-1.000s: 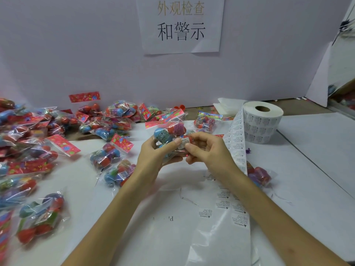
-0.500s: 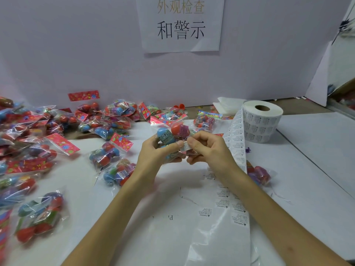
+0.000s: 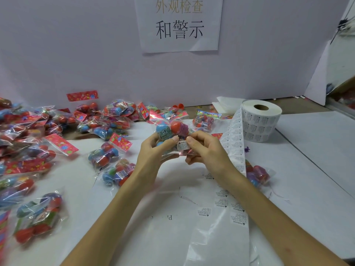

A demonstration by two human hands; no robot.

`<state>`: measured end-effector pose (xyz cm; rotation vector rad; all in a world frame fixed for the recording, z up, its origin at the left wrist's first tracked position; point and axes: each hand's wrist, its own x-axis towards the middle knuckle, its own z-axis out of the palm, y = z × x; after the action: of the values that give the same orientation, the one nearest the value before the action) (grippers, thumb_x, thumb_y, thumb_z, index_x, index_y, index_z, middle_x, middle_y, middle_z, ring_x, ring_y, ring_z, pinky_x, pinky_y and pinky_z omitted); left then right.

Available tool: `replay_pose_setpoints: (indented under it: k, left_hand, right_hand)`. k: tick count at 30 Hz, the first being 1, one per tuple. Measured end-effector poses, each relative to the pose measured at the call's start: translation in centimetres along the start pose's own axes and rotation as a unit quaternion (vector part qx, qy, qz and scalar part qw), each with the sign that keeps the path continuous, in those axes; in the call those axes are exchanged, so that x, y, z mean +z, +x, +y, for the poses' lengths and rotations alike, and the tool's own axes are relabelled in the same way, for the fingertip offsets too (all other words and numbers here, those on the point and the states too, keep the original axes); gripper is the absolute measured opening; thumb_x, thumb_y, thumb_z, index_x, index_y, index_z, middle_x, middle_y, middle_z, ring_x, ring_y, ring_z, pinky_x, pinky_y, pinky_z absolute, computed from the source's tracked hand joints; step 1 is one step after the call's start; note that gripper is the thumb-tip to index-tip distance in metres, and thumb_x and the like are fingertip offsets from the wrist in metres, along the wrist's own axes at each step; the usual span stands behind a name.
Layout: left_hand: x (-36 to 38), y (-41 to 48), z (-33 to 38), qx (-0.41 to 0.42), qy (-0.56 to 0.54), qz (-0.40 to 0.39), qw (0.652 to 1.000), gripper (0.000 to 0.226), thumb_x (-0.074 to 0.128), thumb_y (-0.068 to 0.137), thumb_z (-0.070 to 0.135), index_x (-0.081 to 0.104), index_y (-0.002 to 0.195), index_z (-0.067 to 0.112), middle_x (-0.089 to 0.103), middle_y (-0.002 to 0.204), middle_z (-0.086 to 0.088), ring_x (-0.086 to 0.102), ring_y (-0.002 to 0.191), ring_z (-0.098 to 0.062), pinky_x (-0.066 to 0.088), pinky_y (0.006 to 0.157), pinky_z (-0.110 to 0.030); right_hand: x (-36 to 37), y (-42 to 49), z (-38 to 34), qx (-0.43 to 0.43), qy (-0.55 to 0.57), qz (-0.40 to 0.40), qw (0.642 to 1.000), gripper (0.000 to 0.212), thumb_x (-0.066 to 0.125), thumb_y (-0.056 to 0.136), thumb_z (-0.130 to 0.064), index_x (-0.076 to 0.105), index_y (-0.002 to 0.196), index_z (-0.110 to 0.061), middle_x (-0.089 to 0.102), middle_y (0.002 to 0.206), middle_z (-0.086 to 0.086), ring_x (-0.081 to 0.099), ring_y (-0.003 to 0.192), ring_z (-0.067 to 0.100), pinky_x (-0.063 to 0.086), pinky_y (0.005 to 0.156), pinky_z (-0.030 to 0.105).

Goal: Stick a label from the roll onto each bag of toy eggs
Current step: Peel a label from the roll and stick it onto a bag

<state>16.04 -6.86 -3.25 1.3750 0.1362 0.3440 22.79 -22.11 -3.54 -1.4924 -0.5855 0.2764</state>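
A clear bag of toy eggs [image 3: 170, 130], blue and red ones showing, is held up above the middle of the table. My left hand [image 3: 153, 150] grips its left side with the thumb on the front. My right hand [image 3: 205, 150] pinches the bag's lower right edge, its thumb beside a small white warning label [image 3: 182, 145] that lies on the bag's front. The label roll [image 3: 261, 120] stands at the back right, and its backing strip [image 3: 233, 143] runs from the roll down past my right wrist toward me.
Many bags of toy eggs [image 3: 48, 143] lie heaped on the left and along the back wall. One more bag [image 3: 257, 174] lies behind my right forearm. A printed sign [image 3: 179, 24] hangs on the partition. White paper sheets [image 3: 169, 227] cover the table.
The bag has risen slightly and tilted upright. The white label now shows flat on the bag's front between my two thumbs.
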Motion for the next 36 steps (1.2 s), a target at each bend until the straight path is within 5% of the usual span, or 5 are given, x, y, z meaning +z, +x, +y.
replay_pose_setpoints:
  k: [10, 21, 28, 36]
  left_hand:
    - [-0.46, 0.19, 0.06, 0.004, 0.047, 0.049, 0.998, 0.015, 0.069, 0.090, 0.001, 0.072, 0.095, 0.016, 0.077, 0.080, 0.004, 0.073, 0.074, -0.007, 0.057, 0.064, -0.019]
    - [-0.38, 0.19, -0.03, 0.004, 0.057, 0.068, 0.996, 0.015, 0.070, 0.090, 0.002, 0.074, 0.093, 0.016, 0.078, 0.084, -0.001, 0.074, 0.076, -0.014, 0.057, 0.064, -0.021]
    - [-0.12, -0.02, -0.09, 0.005, 0.060, 0.070, 0.996, 0.013, 0.072, 0.088, 0.003, 0.074, 0.093, 0.015, 0.077, 0.079, 0.001, 0.073, 0.071, -0.012, 0.055, 0.061, -0.019]
    - [-0.28, 0.06, 0.27, -0.014, 0.000, 0.069, 0.998, 0.011, 0.069, 0.092, 0.007, 0.074, 0.101, 0.011, 0.079, 0.089, -0.006, 0.074, 0.078, -0.017, 0.060, 0.067, -0.027]
  right_hand:
    - [-0.09, 0.12, 0.56, -0.026, -0.057, 0.001, 0.998, 0.018, 0.076, 0.090, -0.022, 0.069, 0.105, -0.014, 0.070, 0.078, -0.004, 0.071, 0.064, 0.023, 0.059, 0.062, 0.033]
    - [-0.01, 0.27, 0.68, -0.025, -0.060, 0.003, 0.998, 0.018, 0.061, 0.101, -0.016, 0.067, 0.111, -0.002, 0.068, 0.082, 0.007, 0.070, 0.062, 0.024, 0.062, 0.071, 0.045]
    - [-0.01, -0.11, 0.51, -0.039, -0.121, 0.008, 0.992, 0.028, 0.080, 0.086, -0.034, 0.070, 0.109, -0.022, 0.069, 0.087, 0.012, 0.064, 0.059, 0.013, 0.057, 0.060, 0.031]
    - [0.03, -0.17, 0.52, -0.056, -0.079, -0.038, 0.995, 0.039, 0.077, 0.086, -0.008, 0.061, 0.121, -0.014, 0.072, 0.097, 0.007, 0.070, 0.066, 0.017, 0.058, 0.065, 0.033]
